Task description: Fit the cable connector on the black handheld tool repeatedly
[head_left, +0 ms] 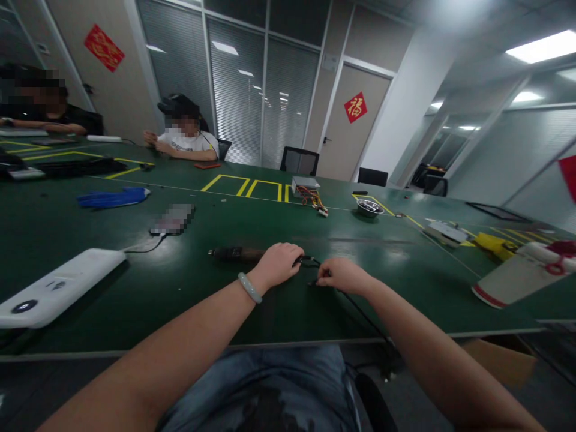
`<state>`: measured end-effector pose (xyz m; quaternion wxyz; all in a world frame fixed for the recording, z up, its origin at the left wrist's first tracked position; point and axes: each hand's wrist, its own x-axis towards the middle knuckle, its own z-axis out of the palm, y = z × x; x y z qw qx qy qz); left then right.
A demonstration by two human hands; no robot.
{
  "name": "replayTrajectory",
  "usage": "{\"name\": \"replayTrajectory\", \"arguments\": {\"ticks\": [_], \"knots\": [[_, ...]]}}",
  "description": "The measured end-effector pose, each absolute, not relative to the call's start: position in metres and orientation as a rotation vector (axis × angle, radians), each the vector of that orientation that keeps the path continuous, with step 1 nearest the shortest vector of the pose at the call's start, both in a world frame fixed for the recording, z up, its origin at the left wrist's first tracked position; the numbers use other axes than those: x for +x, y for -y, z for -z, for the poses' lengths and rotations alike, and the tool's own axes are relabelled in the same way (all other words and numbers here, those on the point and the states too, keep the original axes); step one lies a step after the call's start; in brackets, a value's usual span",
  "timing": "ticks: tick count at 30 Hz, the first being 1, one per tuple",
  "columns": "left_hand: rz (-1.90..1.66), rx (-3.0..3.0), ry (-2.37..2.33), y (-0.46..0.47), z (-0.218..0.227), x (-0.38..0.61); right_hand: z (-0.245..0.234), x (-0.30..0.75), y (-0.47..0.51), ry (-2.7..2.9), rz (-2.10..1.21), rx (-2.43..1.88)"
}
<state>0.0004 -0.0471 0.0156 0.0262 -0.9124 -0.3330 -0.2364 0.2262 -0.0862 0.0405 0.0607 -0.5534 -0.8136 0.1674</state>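
A dark, cylindrical electric screwdriver (236,255) lies on the green table, its narrow tip pointing left. My left hand (279,264), with a pale bangle at the wrist, is closed around its rear end and hides that part. From there a black cable (310,259) loops toward my right hand (338,276). That hand is closed in a pinch on the cable, close to the table top. A short dark end sticks out left of the fingertips; its exact shape is too small to tell. More cable runs from under the right hand down over the table's front edge.
To the left are a white power bank (81,279), a phone (173,219) and a blue glove (112,198). Farther back stand a power supply (306,185) and a metal bowl (369,207). A white bin (517,276) is at right. Two people sit across the table.
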Motion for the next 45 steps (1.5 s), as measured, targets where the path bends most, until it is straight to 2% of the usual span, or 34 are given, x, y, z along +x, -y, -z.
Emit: {"name": "replayTrajectory", "arguments": {"ticks": [5,9,12,21,33,41,45], "knots": [[0.67,-2.773,1.116,0.044,-0.013,0.007,-0.036,0.208,0.056,1.938,-0.946,-1.453],[0.659,-2.748,1.165,0.04,-0.012,0.01,-0.025,0.2,0.033,1.619,-0.997,-1.306],[0.656,-2.748,1.155,0.039,-0.012,0.01,-0.015,0.208,0.032,1.645,-1.002,-1.34],[0.735,-2.795,1.137,0.036,-0.008,0.012,-0.015,0.221,0.05,2.071,-0.509,-1.534],[0.695,-2.791,1.093,0.032,-0.005,0.014,-0.025,0.211,0.058,2.259,-0.133,-1.54],[0.69,-2.792,1.075,0.032,-0.005,0.014,-0.029,0.211,0.061,2.283,-0.054,-1.58],[0.68,-2.78,1.066,0.032,-0.005,0.013,-0.025,0.213,0.059,2.216,-0.136,-1.615]]}}
